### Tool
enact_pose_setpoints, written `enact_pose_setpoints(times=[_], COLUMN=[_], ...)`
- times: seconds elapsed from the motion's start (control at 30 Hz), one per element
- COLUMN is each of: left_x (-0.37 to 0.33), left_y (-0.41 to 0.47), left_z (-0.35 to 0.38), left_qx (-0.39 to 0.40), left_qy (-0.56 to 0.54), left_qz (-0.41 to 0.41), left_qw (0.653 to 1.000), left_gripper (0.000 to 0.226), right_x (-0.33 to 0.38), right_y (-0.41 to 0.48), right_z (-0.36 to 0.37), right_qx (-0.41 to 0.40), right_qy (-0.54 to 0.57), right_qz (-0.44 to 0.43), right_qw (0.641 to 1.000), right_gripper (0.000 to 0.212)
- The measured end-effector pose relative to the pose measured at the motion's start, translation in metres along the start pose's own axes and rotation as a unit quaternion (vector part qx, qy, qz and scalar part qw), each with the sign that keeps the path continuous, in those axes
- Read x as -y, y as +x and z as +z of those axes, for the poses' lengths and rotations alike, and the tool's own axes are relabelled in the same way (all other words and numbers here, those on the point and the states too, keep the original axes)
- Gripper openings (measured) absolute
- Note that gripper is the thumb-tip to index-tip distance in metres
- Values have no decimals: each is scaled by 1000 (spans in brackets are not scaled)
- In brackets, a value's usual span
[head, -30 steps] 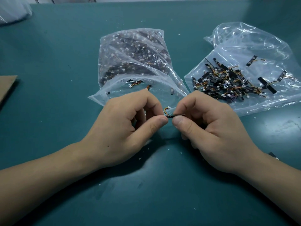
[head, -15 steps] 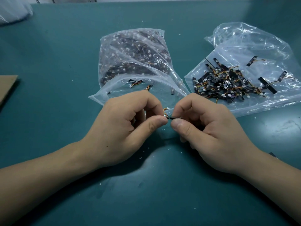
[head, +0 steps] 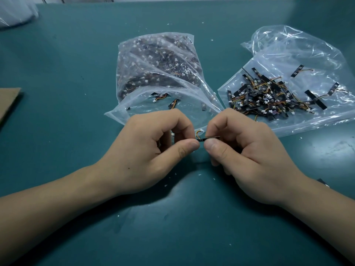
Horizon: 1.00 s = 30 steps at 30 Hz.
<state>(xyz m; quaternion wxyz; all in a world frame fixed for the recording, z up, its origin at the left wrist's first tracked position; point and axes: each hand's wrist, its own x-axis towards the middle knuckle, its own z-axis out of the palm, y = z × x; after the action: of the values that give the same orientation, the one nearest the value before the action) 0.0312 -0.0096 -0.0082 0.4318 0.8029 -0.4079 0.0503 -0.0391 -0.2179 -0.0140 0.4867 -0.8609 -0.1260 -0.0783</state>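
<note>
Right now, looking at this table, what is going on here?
A person pinches one small black wired strip between both hands, the left hand at one end, the right hand at the other, above the green table. Behind them lies an open clear bag packed with such parts; to the right, a loose heap rests on a second bag.
</note>
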Motion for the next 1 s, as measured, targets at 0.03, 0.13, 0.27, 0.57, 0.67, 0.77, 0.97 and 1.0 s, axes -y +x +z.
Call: enact_pose_setpoints(times=[0.03, 0.13, 0.27, 0.57, 0.67, 0.77, 0.97, 1.0], left_x=[0, -2, 0, -1, -1, 0, 1, 1], left_y=[0, -2, 0, -1, 0, 0, -1, -1], left_z=[-1, -1, 1, 1, 1, 2, 1, 1], left_qx=[-6, -16, -4, -14, -2, 10, 14, 11], left_qy=[-2, 5, 5, 15, 18, 12, -30, -40], left_qz=[3, 16, -9, -2, -6, -22, -39, -44], left_qw=[1000, 1000, 1000, 1000, 1000, 1000, 999, 998], left_gripper=[12, 13, 12, 11, 11, 10, 13, 14], right_x=[0, 0, 0, 0, 0, -1, 0, 0], right_y=[1, 2, 0, 1, 1, 1, 1, 1], right_z=[0, 2, 2, 2, 2, 1, 2, 3], right_qx=[3, 32, 16, 6, 10, -8, -8, -12], right_qy=[-3, -51, -58, -22, -46, -43, -47, -45], right_qz=[1, -1, -12, -3, -1, -2, -8, -10], right_qw=[1000, 998, 998, 1000, 999, 999, 999, 999], right_gripper=[10, 8, 9, 10, 10, 9, 7, 6])
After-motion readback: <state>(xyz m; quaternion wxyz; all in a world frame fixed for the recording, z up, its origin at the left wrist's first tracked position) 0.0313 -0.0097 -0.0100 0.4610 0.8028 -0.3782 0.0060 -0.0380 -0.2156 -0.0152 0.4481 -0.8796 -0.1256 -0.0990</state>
